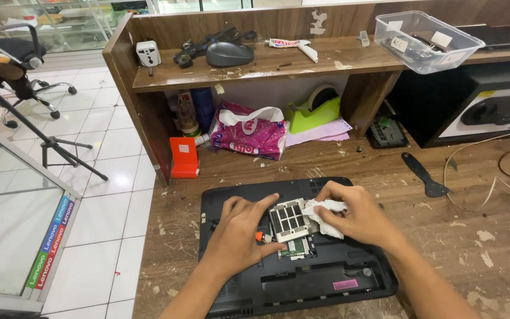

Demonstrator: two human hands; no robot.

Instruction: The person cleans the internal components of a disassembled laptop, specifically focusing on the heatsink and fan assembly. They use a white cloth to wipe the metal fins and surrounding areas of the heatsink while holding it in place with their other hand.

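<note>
Both hands are being kept over an upturned black laptop (290,277) lying on the worn wooden desk (444,236). A crumpled white cloth (326,214) is being gripped by the right hand (358,215) and pressed beside the exposed metal frame (289,217). The laptop is being touched by the left hand (240,233), fingers loosely spread, nothing gripped. A black spatula (423,174) is lying well apart.

The left hand (238,233) rests flat on an upturned black laptop (293,277), fingertips at a metal bracket (290,217). The right hand (358,214) pinches a white tissue (326,215) just beyond that bracket.
</note>
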